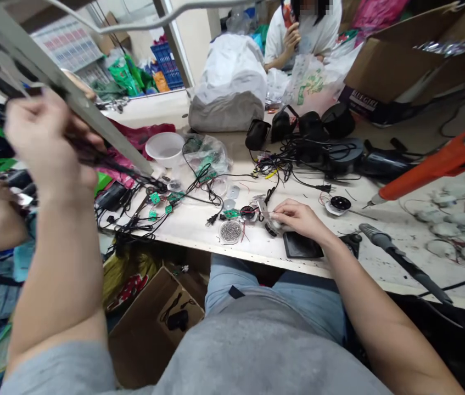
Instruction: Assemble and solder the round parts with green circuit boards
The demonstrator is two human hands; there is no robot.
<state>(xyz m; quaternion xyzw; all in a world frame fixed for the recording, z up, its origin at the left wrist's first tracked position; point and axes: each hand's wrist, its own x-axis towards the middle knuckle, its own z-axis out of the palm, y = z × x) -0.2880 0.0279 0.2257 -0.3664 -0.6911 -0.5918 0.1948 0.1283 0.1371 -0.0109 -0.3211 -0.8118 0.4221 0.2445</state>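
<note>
My left hand [46, 134], slightly blurred, is raised at the left beside the slanted post. Its fingers are curled around a bundle of black cables [112, 163] that runs down to the bench. Low over the bench's front middle, my right hand [298, 218] pinches at a small silvery metal part [263, 210]; its fingertips partly hide their hold. Just left of that part lie a small round black-and-white motor [247, 213] and a green circuit board [232, 213] with thin wires. A round dish of small metal screws [230, 231] sits near the front edge.
An orange electric screwdriver [442, 162] hangs at the right above several white motors [463, 219]. A grey-handled soldering iron [401, 260] crosses the front right. A black flat piece [301, 244] lies below my right wrist. The slanted post [92, 109] stands at left. A co-worker [302, 33] sits opposite.
</note>
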